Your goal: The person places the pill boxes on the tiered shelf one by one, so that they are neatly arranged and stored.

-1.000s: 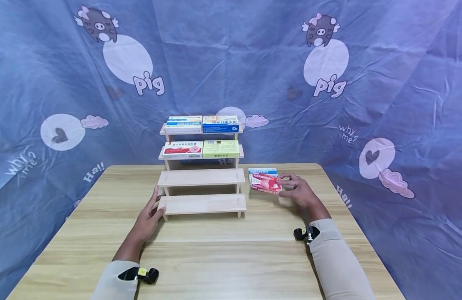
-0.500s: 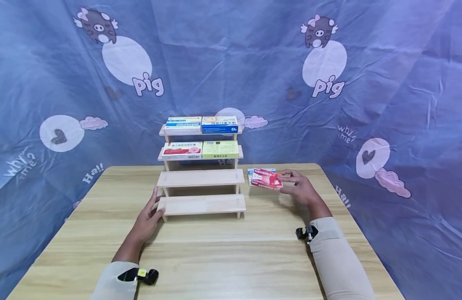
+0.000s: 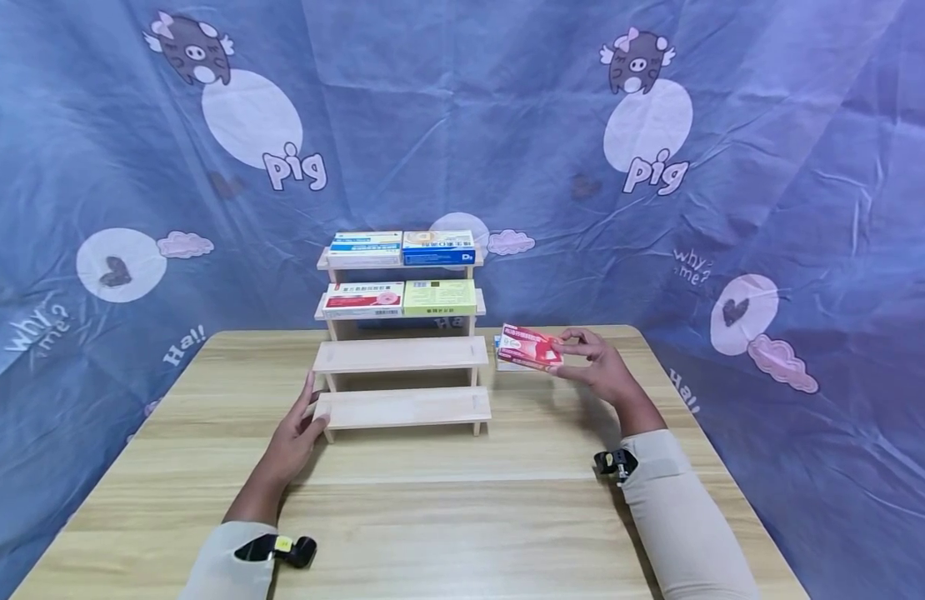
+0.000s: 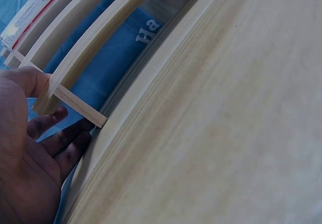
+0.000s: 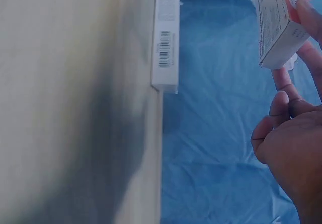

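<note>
My right hand (image 3: pixel 599 369) pinches a red-and-white medicine box (image 3: pixel 524 347) by its right end, thumb and fingers on opposite sides. The right wrist view shows this box (image 5: pixel 276 30) raised and tilted, apart from a white box (image 5: pixel 165 48) with a barcode on the tabletop. In the head view the held box mostly covers that blue-and-white box (image 3: pixel 507 365). At the left end of a wooden tiered shelf (image 3: pixel 402 408), my left hand (image 3: pixel 292 437) grips the lowest step. In the left wrist view that step's end lies between the thumb and fingers (image 4: pixel 54 146).
Two boxes, a blue-and-white one (image 3: pixel 365 248) and a blue vitamin D box (image 3: pixel 438 248), lie on the top step. Below them sit a red-and-white box (image 3: pixel 363 300) and a light green box (image 3: pixel 440 298). A patterned blue cloth (image 3: pixel 462 125) hangs behind the table (image 3: pixel 447 517).
The right hand has lifted the red-and-white box slightly upward and away from the table, covering more of the blue-and-white box behind it. The left hand stays on the shelf.
</note>
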`<action>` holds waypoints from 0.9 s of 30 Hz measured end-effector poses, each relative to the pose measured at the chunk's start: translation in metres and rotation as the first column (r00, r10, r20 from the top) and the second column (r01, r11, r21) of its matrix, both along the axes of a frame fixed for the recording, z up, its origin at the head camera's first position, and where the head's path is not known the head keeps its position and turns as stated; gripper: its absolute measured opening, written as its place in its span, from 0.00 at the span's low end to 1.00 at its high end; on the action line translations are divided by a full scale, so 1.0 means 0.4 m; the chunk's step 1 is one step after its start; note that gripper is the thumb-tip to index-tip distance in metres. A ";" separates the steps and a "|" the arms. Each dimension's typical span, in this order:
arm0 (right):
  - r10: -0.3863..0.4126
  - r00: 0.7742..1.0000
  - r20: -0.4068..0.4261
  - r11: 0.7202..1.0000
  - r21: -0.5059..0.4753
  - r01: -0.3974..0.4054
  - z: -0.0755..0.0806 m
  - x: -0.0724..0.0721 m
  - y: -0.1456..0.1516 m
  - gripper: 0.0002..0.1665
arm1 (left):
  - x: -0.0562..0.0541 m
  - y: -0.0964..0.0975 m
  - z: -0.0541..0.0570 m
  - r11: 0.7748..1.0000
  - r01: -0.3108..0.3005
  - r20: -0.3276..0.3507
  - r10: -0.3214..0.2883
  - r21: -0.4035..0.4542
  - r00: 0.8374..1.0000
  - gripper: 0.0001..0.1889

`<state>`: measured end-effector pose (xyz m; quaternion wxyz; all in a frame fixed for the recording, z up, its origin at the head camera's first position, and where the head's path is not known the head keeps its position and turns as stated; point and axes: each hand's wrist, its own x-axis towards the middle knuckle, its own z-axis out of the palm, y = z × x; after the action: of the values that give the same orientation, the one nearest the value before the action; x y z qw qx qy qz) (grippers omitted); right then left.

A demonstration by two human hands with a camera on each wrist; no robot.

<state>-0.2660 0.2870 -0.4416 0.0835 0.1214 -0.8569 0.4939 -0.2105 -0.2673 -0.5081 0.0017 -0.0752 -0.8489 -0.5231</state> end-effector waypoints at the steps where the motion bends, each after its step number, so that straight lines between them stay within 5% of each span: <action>1: 0.006 1.000 -0.008 1.000 0.009 -0.006 0.003 0.001 -0.002 0.27 | 0.000 0.000 0.001 1.000 -0.001 0.004 0.001 0.001 1.000 0.43; 27: 0.206 0.978 -0.044 0.976 0.080 -0.202 0.099 0.002 -0.175 0.26 | -0.002 -0.001 0.007 1.000 0.008 0.009 -0.008 0.009 1.000 0.43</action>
<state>-0.2651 0.2169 -0.4018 0.0499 0.2245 -0.8554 0.4641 -0.2113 -0.2677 -0.5051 -0.0041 -0.0763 -0.8463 -0.5271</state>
